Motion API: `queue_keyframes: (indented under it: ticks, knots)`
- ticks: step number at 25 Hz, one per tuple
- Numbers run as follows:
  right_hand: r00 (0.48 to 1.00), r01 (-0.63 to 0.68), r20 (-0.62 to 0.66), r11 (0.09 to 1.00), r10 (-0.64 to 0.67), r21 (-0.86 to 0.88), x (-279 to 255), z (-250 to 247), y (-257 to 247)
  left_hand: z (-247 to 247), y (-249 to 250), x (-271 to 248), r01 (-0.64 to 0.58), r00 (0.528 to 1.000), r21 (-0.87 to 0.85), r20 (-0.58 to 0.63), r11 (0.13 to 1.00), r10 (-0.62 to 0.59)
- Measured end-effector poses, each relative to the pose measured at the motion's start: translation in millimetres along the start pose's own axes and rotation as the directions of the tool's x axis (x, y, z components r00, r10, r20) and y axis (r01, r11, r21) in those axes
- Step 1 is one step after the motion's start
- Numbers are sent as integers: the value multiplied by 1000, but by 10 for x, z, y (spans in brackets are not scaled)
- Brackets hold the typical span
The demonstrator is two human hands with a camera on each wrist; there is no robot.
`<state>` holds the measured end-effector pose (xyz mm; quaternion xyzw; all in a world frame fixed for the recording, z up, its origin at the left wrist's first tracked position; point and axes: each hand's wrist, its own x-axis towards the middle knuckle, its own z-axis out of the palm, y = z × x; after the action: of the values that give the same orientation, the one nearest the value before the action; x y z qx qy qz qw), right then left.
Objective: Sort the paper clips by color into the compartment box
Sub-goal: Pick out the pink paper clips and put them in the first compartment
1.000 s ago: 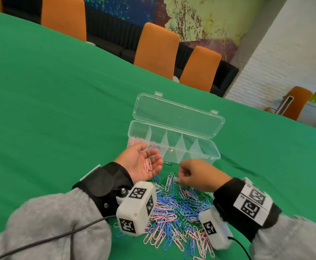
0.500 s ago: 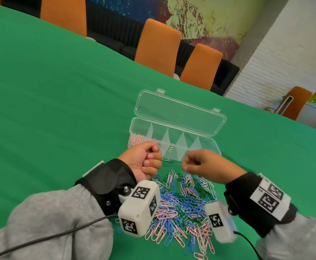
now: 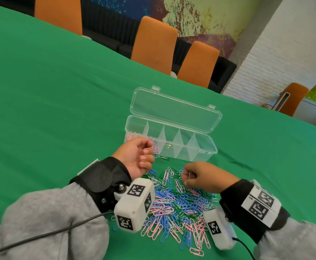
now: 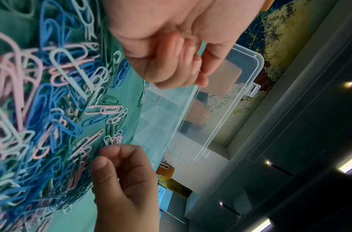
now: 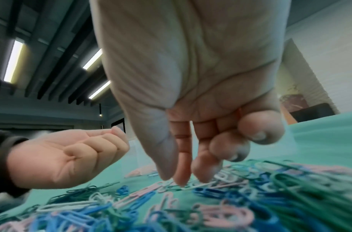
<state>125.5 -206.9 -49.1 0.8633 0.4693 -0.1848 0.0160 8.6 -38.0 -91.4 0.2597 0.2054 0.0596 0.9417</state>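
A mixed pile of pink, blue, green and white paper clips (image 3: 176,203) lies on the green table between my wrists. Behind it the clear compartment box (image 3: 191,156) stands open, lid (image 3: 172,111) laid back, with pink clips (image 3: 132,136) in its leftmost compartment. My left hand (image 3: 146,152) hovers palm-up by that left end, its fingers curled over the pink clips it gathered; they are hidden now. My right hand (image 5: 179,179) reaches down to the far edge of the pile (image 5: 230,204). Its thumb and first two fingers pinch a pale clip, ring and little fingers curled.
A lone green clip (image 3: 162,157) lies in front of the box. Orange chairs (image 3: 153,44) line the far table edge. Green cloth stretches bare to the left and right of the box. The other box compartments look empty.
My left hand closed its fingers over the pink clips on its palm and drew toward the box. My right hand rose toward the left hand, then dropped back to the pile.
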Motion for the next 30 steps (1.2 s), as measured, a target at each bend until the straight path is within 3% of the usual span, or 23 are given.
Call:
queue_keyframes:
  ticks: [7, 14, 19, 22, 30]
  knots:
    - [995, -10, 101, 999, 15, -49, 170, 78, -185, 9, -1, 5, -6, 1000, -16, -27, 1000, 5]
    - [997, -49, -37, 957, 62, 286, 49, -113, -67, 5, 14, -18, -20, 1000, -44, -16, 999, 19]
    - [991, -118, 78, 991, 113, 59, -87, -33, 144, 47, 46, -33, -19, 1000, -46, -17, 999, 18]
    - [993, -101, 56, 995, 102, -10, -107, 81, 142, 46, 35, -16, -32, 999, -30, -15, 999, 31]
    - [993, -120, 3, 984, 121, 129, -173, 78, 175, 14, 0, 11, -32, 999, 10, -23, 999, 32]
